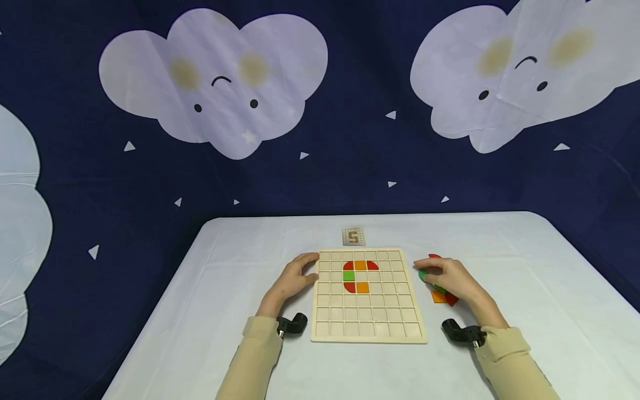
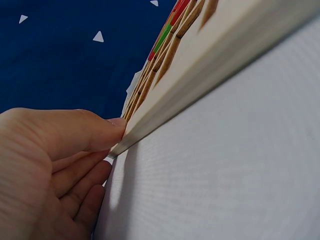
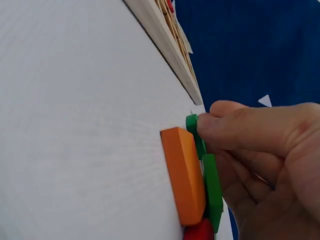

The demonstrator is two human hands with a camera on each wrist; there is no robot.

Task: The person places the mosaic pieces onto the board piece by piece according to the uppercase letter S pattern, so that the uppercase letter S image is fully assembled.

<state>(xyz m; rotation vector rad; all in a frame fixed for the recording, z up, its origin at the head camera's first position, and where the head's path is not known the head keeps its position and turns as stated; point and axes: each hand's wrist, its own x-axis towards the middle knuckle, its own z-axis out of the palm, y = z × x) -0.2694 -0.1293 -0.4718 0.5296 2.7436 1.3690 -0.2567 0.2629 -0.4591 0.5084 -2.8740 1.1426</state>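
Now, left hand (image 1: 290,281), fingers relaxed against board edge (image 1: 314,311), right hand (image 1: 454,278) touching green piece (image 3: 191,124) across gap, grip unclear.

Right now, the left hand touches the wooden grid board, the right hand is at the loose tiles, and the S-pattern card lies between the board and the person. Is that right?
Not quite: in the head view, the S-pattern card lies beyond the wooden grid board, past its far edge. The rest is right.
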